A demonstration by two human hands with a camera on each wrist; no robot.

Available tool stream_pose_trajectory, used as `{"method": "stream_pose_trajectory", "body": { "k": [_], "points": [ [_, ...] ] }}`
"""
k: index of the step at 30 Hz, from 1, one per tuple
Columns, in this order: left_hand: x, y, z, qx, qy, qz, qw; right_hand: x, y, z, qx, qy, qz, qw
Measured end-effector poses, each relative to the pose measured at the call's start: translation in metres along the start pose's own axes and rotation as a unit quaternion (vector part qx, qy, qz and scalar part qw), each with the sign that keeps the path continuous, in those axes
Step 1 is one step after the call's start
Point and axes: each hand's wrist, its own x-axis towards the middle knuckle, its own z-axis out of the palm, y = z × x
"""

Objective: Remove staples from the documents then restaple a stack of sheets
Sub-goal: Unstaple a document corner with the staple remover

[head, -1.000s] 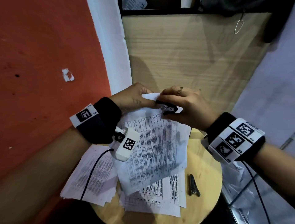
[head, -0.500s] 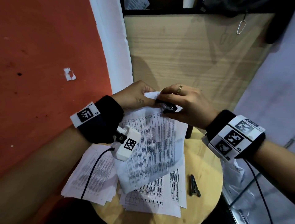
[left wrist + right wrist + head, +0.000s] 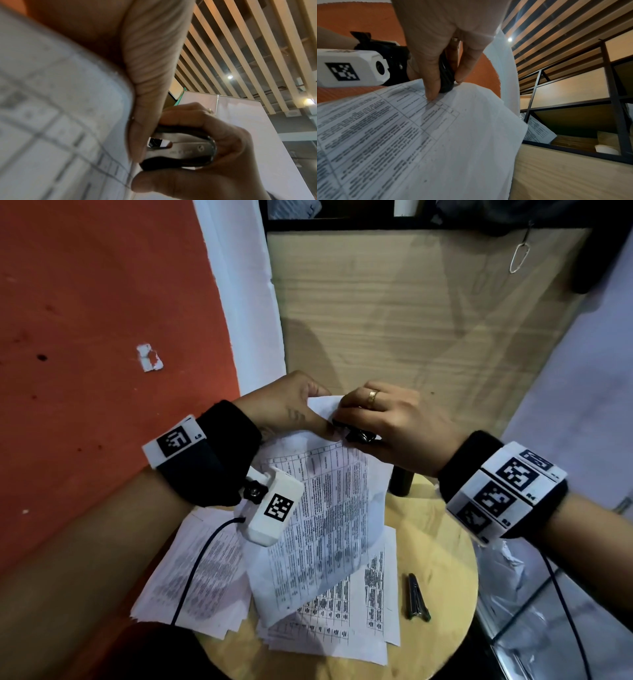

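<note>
A printed document (image 3: 329, 525) is held up above a small round wooden table (image 3: 442, 570). My left hand (image 3: 291, 409) pinches its top corner, with one sheet folded back. My right hand (image 3: 387, 422) squeezes a black and chrome staple remover (image 3: 358, 435) against that same corner. In the left wrist view the staple remover (image 3: 181, 150) has its jaws closed at the paper's edge, between thumb and fingers. In the right wrist view the staple remover (image 3: 446, 75) shows as a dark shape between my fingers, touching the document (image 3: 419, 135). The staple itself is hidden.
Two more stacks of printed sheets (image 3: 195, 580) (image 3: 342, 625) lie on the table under the held document. A dark metal stapler (image 3: 416, 597) lies on the table's right side. A wooden panel (image 3: 411, 320) stands behind, an orange wall (image 3: 102, 320) to the left.
Both hands and the document's corner have risen slightly. The grips on the paper and the staple remover are the same.
</note>
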Motion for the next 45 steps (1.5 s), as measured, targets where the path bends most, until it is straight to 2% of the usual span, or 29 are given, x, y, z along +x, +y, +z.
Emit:
{"method": "stream_pose_trajectory", "body": {
  "k": [7, 11, 14, 19, 22, 30, 37, 42, 45],
  "points": [
    [0.002, -0.004, 0.002, 0.000, -0.007, 0.008, 1.000, 0.001, -0.004, -0.001, -0.007, -0.011, 0.004, 1.000],
    [0.004, -0.007, 0.001, 0.012, -0.001, 0.022, 1.000, 0.000, -0.006, 0.000, 0.007, 0.012, 0.043, 0.999],
    [0.004, -0.012, 0.001, -0.004, 0.008, 0.035, 0.999, -0.004, -0.006, 0.003, 0.037, 0.041, 0.100, 0.993],
    [0.006, -0.018, 0.004, -0.012, 0.092, 0.062, 0.994, -0.005, -0.008, 0.004, 0.159, 0.118, 0.209, 0.958],
    [0.007, -0.018, 0.003, -0.014, 0.113, 0.083, 0.990, -0.004, -0.011, 0.004, 0.207, 0.163, 0.246, 0.933],
    [0.006, -0.025, 0.004, 0.021, 0.153, 0.139, 0.978, -0.002, -0.014, 0.008, 0.287, 0.194, 0.312, 0.885],
    [0.007, -0.026, 0.016, 0.142, 0.262, 0.126, 0.946, 0.002, -0.017, 0.014, 0.280, 0.205, 0.343, 0.873],
    [0.008, -0.028, 0.021, 0.225, 0.290, 0.105, 0.924, 0.003, -0.019, 0.021, 0.232, 0.214, 0.355, 0.880],
    [0.007, -0.034, 0.016, 0.241, 0.310, 0.081, 0.916, -0.001, -0.019, 0.024, 0.208, 0.237, 0.374, 0.872]
  ]
}}
